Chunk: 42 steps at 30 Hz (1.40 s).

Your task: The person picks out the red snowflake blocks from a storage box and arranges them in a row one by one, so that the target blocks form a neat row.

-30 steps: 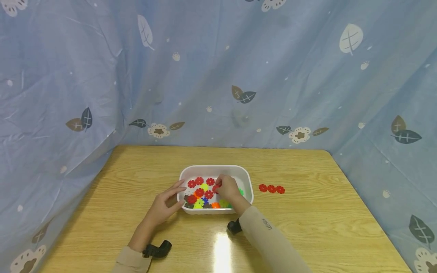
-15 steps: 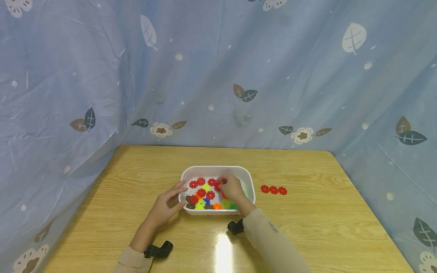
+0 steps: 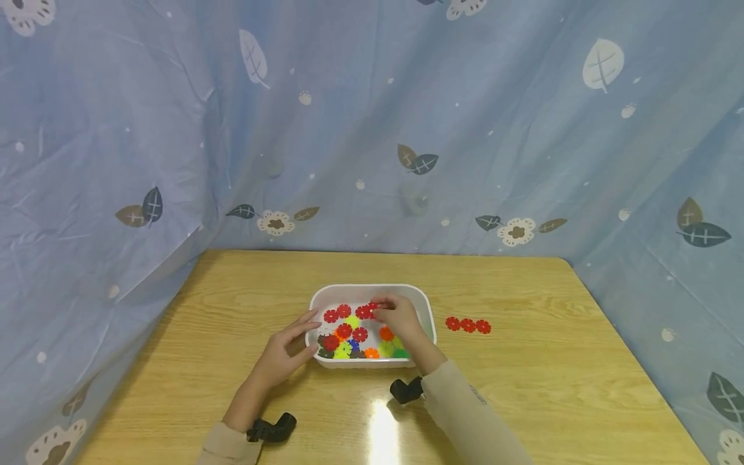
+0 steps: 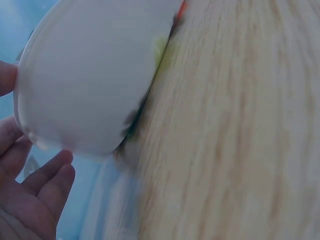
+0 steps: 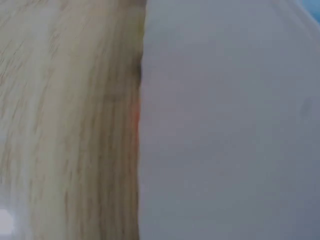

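Note:
A white plastic tray (image 3: 372,363) holds several small notched building discs, in red, yellow, orange, green, blue and dark colours. In it, my right hand (image 3: 402,320) pinches a red building disc (image 3: 372,309) near the back. Right beside that one lies another red disc (image 3: 361,313); whether they touch or overlap I cannot tell. My left hand (image 3: 280,355) rests at the tray's left end, fingers over the rim and thumb near the front corner. In the left wrist view its spread fingers (image 4: 52,182) touch the tray wall (image 4: 95,75). The right wrist view shows only tray wall (image 5: 225,125) and tabletop.
Three red discs (image 3: 467,325) lie in a line on the wooden table (image 3: 523,387), right of the tray. A blue patterned curtain (image 3: 349,129) hangs behind and along both sides. Black wrist-worn cameras (image 3: 273,429) sit on both wrists.
My right hand has moved slightly towards the back of the tray, taking the red disc alongside another red one. An orange disc near the right hand is now uncovered. The left hand stays put.

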{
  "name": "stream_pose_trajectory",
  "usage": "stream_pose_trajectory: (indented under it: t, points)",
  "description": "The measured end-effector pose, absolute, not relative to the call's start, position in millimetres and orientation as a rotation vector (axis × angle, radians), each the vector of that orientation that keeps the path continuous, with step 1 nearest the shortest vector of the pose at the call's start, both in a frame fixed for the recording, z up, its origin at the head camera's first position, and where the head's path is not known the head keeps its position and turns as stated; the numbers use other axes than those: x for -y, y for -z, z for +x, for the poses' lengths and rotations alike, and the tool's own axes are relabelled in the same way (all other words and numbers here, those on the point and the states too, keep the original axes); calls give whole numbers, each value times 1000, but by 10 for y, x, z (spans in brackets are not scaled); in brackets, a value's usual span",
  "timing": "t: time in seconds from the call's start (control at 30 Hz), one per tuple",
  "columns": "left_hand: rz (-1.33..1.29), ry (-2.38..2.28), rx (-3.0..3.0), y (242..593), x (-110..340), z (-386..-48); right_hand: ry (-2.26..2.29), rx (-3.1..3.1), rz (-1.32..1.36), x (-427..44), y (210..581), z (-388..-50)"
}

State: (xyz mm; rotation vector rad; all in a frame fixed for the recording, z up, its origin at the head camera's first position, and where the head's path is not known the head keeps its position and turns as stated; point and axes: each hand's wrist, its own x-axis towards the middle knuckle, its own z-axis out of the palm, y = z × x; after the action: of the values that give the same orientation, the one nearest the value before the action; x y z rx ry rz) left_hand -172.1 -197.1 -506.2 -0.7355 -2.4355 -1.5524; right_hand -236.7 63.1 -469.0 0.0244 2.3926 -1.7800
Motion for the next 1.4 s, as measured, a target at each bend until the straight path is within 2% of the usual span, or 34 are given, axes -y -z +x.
stream_pose_trajectory:
  t: [0.4, 0.7, 1.1, 1.4]
  points:
    - [-714, 1511, 2470, 5056, 1981, -1704, 2008, -2296, -18, -863, 4534, -2256]
    - [-732, 1515, 2453, 5035, 1962, -1734, 2100, -2211, 67, -1178, 4369, -2157]
    - [-721, 1538, 2473, 4932, 1906, -1688, 2055, -2375, 157, -1798, 4425, -1942]
    - [-677, 1529, 2482, 5059, 1963, -1708, 2190, -2292, 270, -2190, 4496, -1895]
